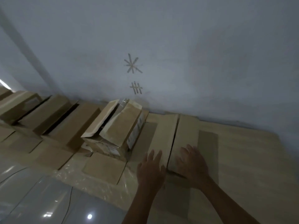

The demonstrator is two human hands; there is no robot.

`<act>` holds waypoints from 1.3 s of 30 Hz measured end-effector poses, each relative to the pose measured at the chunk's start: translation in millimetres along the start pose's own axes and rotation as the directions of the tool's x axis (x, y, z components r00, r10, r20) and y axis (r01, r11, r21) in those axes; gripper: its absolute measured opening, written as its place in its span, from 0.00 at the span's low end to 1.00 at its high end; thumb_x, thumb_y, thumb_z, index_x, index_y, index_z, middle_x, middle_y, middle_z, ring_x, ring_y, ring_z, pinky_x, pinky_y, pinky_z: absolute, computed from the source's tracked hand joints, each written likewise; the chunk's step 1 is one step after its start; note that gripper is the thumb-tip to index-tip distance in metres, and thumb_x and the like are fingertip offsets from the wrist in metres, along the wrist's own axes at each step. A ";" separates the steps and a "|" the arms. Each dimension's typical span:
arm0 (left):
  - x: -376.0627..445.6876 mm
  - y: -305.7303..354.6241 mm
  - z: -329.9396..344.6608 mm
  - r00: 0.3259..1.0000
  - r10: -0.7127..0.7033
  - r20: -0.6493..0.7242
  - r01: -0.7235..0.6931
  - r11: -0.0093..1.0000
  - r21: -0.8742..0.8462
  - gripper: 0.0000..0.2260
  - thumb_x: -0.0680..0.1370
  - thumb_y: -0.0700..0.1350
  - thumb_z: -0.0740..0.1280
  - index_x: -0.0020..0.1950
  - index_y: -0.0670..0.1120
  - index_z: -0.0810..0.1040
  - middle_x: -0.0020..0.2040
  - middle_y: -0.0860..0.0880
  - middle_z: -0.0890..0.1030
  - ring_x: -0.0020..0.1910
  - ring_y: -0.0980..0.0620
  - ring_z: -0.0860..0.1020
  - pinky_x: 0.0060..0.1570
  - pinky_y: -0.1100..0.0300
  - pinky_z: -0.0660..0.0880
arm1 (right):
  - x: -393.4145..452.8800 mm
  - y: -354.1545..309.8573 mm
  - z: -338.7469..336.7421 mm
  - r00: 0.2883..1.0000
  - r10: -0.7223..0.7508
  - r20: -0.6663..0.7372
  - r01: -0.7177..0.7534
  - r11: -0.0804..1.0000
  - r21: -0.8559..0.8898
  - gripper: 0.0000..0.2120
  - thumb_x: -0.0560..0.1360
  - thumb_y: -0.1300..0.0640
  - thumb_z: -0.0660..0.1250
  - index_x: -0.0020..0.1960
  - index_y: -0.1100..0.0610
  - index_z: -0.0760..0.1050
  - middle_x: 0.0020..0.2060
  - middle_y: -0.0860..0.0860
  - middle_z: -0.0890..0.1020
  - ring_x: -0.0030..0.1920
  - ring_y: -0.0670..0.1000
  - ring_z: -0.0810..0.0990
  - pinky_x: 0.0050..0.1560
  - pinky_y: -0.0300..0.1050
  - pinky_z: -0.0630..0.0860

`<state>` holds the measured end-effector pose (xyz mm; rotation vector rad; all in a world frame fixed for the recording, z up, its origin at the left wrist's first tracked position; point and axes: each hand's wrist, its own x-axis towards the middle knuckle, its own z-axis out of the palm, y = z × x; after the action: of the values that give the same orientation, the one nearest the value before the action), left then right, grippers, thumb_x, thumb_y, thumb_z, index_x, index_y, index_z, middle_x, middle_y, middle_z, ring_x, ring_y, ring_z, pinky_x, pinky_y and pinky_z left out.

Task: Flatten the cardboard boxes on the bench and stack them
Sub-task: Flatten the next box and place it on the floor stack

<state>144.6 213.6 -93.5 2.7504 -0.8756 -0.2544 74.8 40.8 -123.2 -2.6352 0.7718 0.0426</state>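
Observation:
A flattened brown cardboard box (186, 131) lies on the bench (252, 159) right of centre, with a seam running down its middle. My left hand (150, 168) rests flat on its left panel, fingers straight and spread. On the right panel lies my right hand (192, 165), also spread flat. Just left stands an upright box (116, 126) with its top flaps open and white labels on its side. Further left, several more upright cardboard boxes (55, 113) run in a row along the wall. The frame is motion-blurred.
A grey wall (178, 46) with brown tape marks backs the bench. Loose flat cardboard pieces (103, 167) lie on clear plastic sheeting near the front edge. Glossy grey floor tiles (32, 199) with a thin cable show at lower left.

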 end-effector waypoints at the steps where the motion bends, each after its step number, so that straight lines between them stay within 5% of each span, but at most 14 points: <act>1: 15.3 -5.6 5.4 1.000 -0.002 0.027 0.003 1.000 -0.021 0.28 0.80 0.57 0.56 0.80 0.61 0.57 0.81 0.54 0.58 0.80 0.50 0.57 0.71 0.48 0.65 | 3.6 4.3 6.1 1.000 -0.005 0.001 0.005 1.000 0.025 0.36 0.76 0.34 0.44 0.64 0.57 0.76 0.66 0.61 0.75 0.69 0.64 0.72 0.68 0.57 0.70; 3: 42.4 -14.5 14.5 0.997 0.018 0.071 -0.012 0.996 -0.087 0.29 0.78 0.58 0.54 0.80 0.59 0.59 0.80 0.52 0.63 0.78 0.48 0.62 0.71 0.47 0.68 | 3.7 7.2 17.7 0.996 0.041 0.074 -0.049 0.993 0.109 0.39 0.72 0.31 0.49 0.71 0.57 0.71 0.71 0.61 0.69 0.73 0.62 0.67 0.72 0.54 0.66; 6: 75.0 -26.1 30.4 0.981 0.143 0.129 -0.130 0.986 -0.103 0.27 0.79 0.56 0.51 0.77 0.50 0.68 0.73 0.42 0.73 0.69 0.42 0.75 0.60 0.44 0.79 | -2.5 -2.2 30.1 0.965 0.050 0.259 -0.096 0.981 0.166 0.34 0.79 0.40 0.60 0.78 0.56 0.58 0.79 0.60 0.51 0.79 0.59 0.49 0.76 0.46 0.49; 8: 93.1 -31.8 37.6 0.968 0.178 0.177 -0.159 0.981 -0.115 0.31 0.78 0.58 0.50 0.79 0.49 0.65 0.79 0.40 0.64 0.76 0.37 0.66 0.68 0.37 0.70 | -6.1 -6.7 43.3 0.956 0.057 0.288 -0.098 0.987 0.131 0.35 0.79 0.41 0.63 0.79 0.55 0.55 0.79 0.60 0.45 0.80 0.59 0.43 0.76 0.46 0.48; 12: 109.8 -48.8 58.3 0.937 0.188 0.295 -0.167 0.981 -0.094 0.40 0.76 0.70 0.50 0.83 0.54 0.44 0.83 0.46 0.40 0.81 0.42 0.38 0.78 0.39 0.48 | -13.4 -10.1 64.4 0.979 0.133 0.151 -0.150 0.983 0.102 0.37 0.71 0.37 0.63 0.71 0.60 0.72 0.73 0.65 0.66 0.73 0.67 0.66 0.64 0.59 0.75; 14: 109.9 -56.6 69.6 0.924 0.239 0.297 -0.211 0.970 -0.123 0.44 0.73 0.74 0.46 0.83 0.53 0.41 0.82 0.46 0.36 0.79 0.43 0.32 0.77 0.38 0.45 | -16.5 -8.7 71.5 0.981 0.139 0.135 -0.148 0.987 0.058 0.37 0.70 0.35 0.62 0.70 0.59 0.73 0.71 0.65 0.70 0.71 0.65 0.69 0.62 0.59 0.76; 18: 104.1 -66.0 77.3 0.915 0.335 0.224 -0.307 0.939 -0.153 0.53 0.67 0.82 0.43 0.83 0.51 0.40 0.81 0.43 0.33 0.77 0.42 0.28 0.77 0.41 0.42 | -20.8 -8.7 78.1 0.995 0.095 0.035 -0.091 0.989 -0.113 0.39 0.72 0.32 0.61 0.74 0.56 0.67 0.74 0.63 0.65 0.75 0.62 0.64 0.69 0.55 0.70; 22: 104.7 -63.8 69.1 0.883 0.366 0.294 -0.339 0.930 -0.141 0.64 0.56 0.87 0.40 0.82 0.49 0.36 0.80 0.40 0.31 0.76 0.38 0.26 0.76 0.40 0.39 | -15.9 -21.7 69.6 0.987 0.156 0.033 -0.147 0.969 -0.201 0.35 0.69 0.37 0.57 0.70 0.56 0.65 0.68 0.67 0.72 0.68 0.66 0.73 0.58 0.57 0.79; 26: 104.1 -63.9 56.7 0.866 0.323 0.381 -0.283 0.946 -0.160 0.64 0.60 0.84 0.58 0.82 0.50 0.36 0.79 0.42 0.30 0.76 0.41 0.25 0.76 0.36 0.40 | -16.0 -30.9 68.2 0.986 0.164 0.014 -0.155 0.953 -0.262 0.25 0.72 0.52 0.53 0.66 0.60 0.69 0.62 0.70 0.76 0.61 0.70 0.77 0.51 0.59 0.82; 30: 98.2 -53.7 49.0 0.869 0.297 0.395 -0.272 0.955 -0.118 0.59 0.65 0.78 0.65 0.82 0.51 0.39 0.80 0.41 0.32 0.78 0.38 0.30 0.75 0.35 0.43 | -19.9 -29.8 69.6 0.986 0.163 0.036 -0.143 0.935 -0.325 0.28 0.70 0.57 0.51 0.65 0.63 0.76 0.61 0.71 0.76 0.61 0.71 0.77 0.53 0.61 0.80; 34: 92.0 -43.5 37.1 0.876 0.292 0.383 -0.259 0.956 -0.136 0.50 0.73 0.68 0.68 0.83 0.49 0.44 0.82 0.39 0.42 0.80 0.35 0.42 0.76 0.39 0.49 | -24.4 -16.7 75.5 0.996 0.086 0.034 -0.073 0.956 -0.286 0.25 0.72 0.57 0.57 0.68 0.63 0.71 0.63 0.68 0.75 0.64 0.69 0.75 0.63 0.59 0.76; 36: 88.5 -40.1 23.3 0.873 0.347 0.341 -0.292 0.935 -0.203 0.44 0.77 0.61 0.67 0.83 0.45 0.48 0.82 0.38 0.51 0.80 0.36 0.52 0.76 0.46 0.53 | -28.5 -14.7 75.2 0.996 0.062 -0.070 -0.072 0.987 -0.143 0.22 0.72 0.60 0.67 0.66 0.63 0.75 0.62 0.64 0.77 0.64 0.64 0.77 0.65 0.56 0.75; 39: 85.7 -49.7 -3.0 0.879 0.418 0.230 -0.337 0.885 -0.322 0.33 0.81 0.52 0.65 0.82 0.45 0.56 0.78 0.42 0.66 0.75 0.43 0.68 0.70 0.55 0.65 | -45.5 -25.3 60.5 0.929 0.256 -0.267 -0.158 0.927 0.341 0.15 0.79 0.59 0.63 0.64 0.58 0.78 0.61 0.52 0.79 0.62 0.50 0.76 0.65 0.45 0.72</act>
<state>241.3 203.2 -112.5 2.2561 -1.3258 -0.6648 54.3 106.5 -163.6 -2.2715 1.0657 -0.4098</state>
